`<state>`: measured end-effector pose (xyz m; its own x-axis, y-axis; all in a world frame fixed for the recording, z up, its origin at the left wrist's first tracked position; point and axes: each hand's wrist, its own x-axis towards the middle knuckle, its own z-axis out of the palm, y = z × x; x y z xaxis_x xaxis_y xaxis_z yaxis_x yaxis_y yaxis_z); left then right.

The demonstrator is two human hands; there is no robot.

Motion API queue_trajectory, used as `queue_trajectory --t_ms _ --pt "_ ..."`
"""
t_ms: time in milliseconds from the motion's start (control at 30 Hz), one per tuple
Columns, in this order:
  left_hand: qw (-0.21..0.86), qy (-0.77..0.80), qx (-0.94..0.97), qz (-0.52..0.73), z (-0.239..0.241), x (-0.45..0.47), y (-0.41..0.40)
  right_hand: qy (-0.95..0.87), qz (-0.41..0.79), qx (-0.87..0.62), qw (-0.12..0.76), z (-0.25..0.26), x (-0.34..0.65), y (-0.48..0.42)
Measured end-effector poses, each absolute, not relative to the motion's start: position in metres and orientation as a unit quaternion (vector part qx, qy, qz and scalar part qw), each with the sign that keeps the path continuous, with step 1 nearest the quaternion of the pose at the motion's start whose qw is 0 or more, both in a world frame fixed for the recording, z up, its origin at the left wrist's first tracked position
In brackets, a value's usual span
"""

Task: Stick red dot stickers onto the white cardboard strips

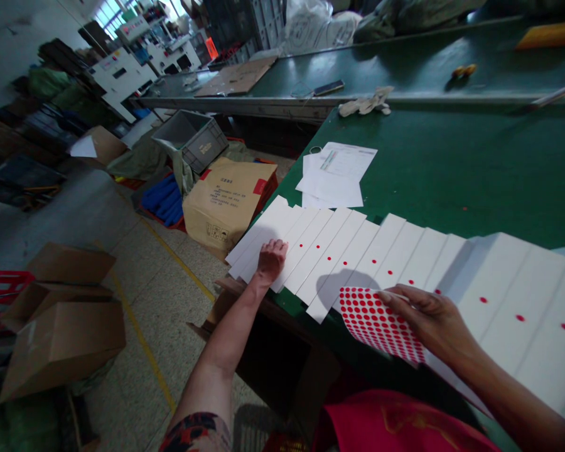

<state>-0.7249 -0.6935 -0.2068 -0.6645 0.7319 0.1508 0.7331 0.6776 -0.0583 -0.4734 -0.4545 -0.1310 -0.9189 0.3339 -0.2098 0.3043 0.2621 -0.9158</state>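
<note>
A long overlapping row of flat white cartons (346, 235) lies along the near edge of the green table, many with a single red dot. Toward the row's left end, my left hand (272, 258) rests on a white carton with its fingers bent and drawn together. Whatever is under those fingertips is hidden. Pinched between thumb and fingers, a sheet of round red stickers (376, 323) hangs from my right hand (426, 311) above the cartons, tilted toward me.
White papers (336, 166) lie beyond the row on the green table (452, 163). Behind them are a pale glove (367, 103) and a dark phone (328, 88). Left of the table stand a brown carton (226, 198), a grey crate (202, 144) and open cardboard boxes (70, 345).
</note>
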Motion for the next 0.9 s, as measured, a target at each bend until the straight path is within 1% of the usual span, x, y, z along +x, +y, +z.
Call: queue_trajectory --t_ms 167,233,267,333,400,467,500,533,633,800,900 --pt "0.077 -0.925 -0.371 -0.024 -0.201 -0.721 -0.695 -0.747 0.624 -0.231 0.005 -0.126 -0.474 -0.455" --pt "0.07 -0.937 -0.329 -0.088 -0.193 -0.713 -0.691 -0.746 0.625 -0.23 0.021 -0.125 -0.474 -0.456" --pt "0.058 -0.937 -0.311 -0.147 -0.188 -0.706 -0.688 -0.749 0.621 -0.228 0.03 -0.125 -0.475 -0.456" --pt "-0.009 -0.906 -0.299 -0.298 -0.172 -0.687 -0.68 -0.757 0.612 -0.223 0.042 -0.126 -0.475 -0.457" --pt "-0.138 -0.832 -0.321 -0.432 -0.155 -0.663 -0.668 -0.762 0.607 -0.218 0.049 -0.127 -0.476 -0.457" --pt "-0.263 -0.757 -0.328 -0.5 -0.14 -0.639 -0.656 -0.767 0.605 -0.208 0.051 -0.127 -0.477 -0.457" --pt "-0.294 -0.733 -0.322 -0.522 -0.134 -0.629 -0.65 -0.77 0.603 -0.201 0.051 -0.127 -0.478 -0.457" --pt "-0.31 -0.717 -0.314 -0.54 -0.131 -0.621 -0.644 -0.773 0.602 -0.193 0.05 -0.127 -0.479 -0.458" --pt "-0.307 -0.703 -0.295 -0.57 -0.128 -0.607 -0.632 -0.774 0.603 -0.187 0.044 -0.128 -0.48 -0.459" --pt "-0.29 -0.708 -0.307 -0.567 -0.133 -0.607 -0.63 -0.759 0.613 -0.208 0.068 -0.131 -0.481 -0.46" --pt "-0.282 -0.712 -0.32 -0.558 -0.136 -0.609 -0.631 -0.748 0.632 -0.196 0.061 -0.126 -0.483 -0.46"
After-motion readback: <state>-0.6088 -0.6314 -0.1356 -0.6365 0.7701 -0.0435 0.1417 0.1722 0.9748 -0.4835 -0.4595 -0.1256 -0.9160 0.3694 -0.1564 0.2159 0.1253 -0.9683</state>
